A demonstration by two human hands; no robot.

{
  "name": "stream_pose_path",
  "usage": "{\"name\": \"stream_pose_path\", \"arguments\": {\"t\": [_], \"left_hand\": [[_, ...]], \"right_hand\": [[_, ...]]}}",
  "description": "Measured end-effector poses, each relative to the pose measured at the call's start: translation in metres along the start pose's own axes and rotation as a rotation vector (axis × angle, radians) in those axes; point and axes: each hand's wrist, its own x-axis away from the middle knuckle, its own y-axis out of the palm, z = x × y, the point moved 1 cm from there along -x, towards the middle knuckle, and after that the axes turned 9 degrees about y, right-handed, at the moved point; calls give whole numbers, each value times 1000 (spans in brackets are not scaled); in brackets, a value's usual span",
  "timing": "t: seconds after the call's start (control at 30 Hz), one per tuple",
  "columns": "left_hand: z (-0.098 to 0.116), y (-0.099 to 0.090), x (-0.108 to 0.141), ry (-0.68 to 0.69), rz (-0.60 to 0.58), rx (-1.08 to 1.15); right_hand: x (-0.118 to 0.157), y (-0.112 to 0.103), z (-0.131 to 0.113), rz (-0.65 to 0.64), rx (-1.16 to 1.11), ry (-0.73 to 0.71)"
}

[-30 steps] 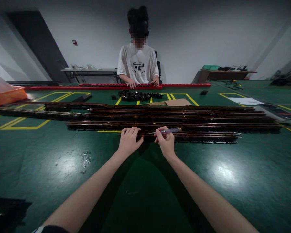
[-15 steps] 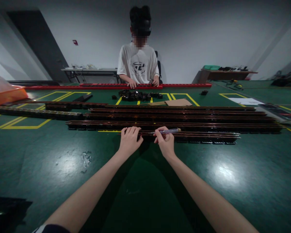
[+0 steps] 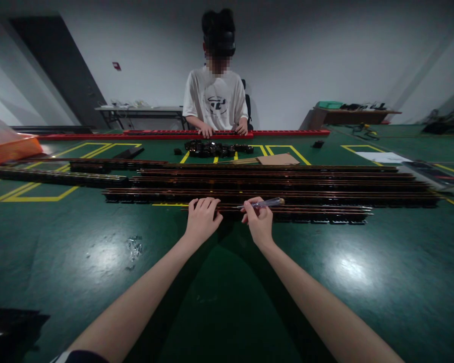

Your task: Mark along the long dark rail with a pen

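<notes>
My left hand (image 3: 203,218) is closed over the left part of a long dark strip (image 3: 321,214) with copper-coloured edges. Held in my right hand (image 3: 260,224) is a small screwdriver (image 3: 271,202) with a clear, purplish handle and a brownish end. Its handle points right, and its thin shaft reaches left along the strip towards my left fingers. Where its tip meets the strip is too dark to make out. Just beyond both hands, several similar dark strips (image 3: 280,194) lie side by side.
Across the green table (image 3: 109,282), a co-worker (image 3: 215,98) has both hands on a red rail (image 3: 287,133). Between us lie a heap of black parts (image 3: 212,148) and a piece of cardboard (image 3: 278,159). An orange bin (image 3: 13,148) stands left; white paper (image 3: 382,157) lies right.
My right hand and the screwdriver have shifted very slightly to the right. The near strip's right end sits a touch further left; my left hand stays in place.
</notes>
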Motion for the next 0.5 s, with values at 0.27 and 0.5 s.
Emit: {"name": "stream_pose_path", "arguments": {"t": [0.27,0.5], "left_hand": [[-1,2,1,12,2,6],[0,1,1,17,8,0]], "right_hand": [[0,0,1,-24,15,-13],[0,0,2,-28,29,-23]]}}
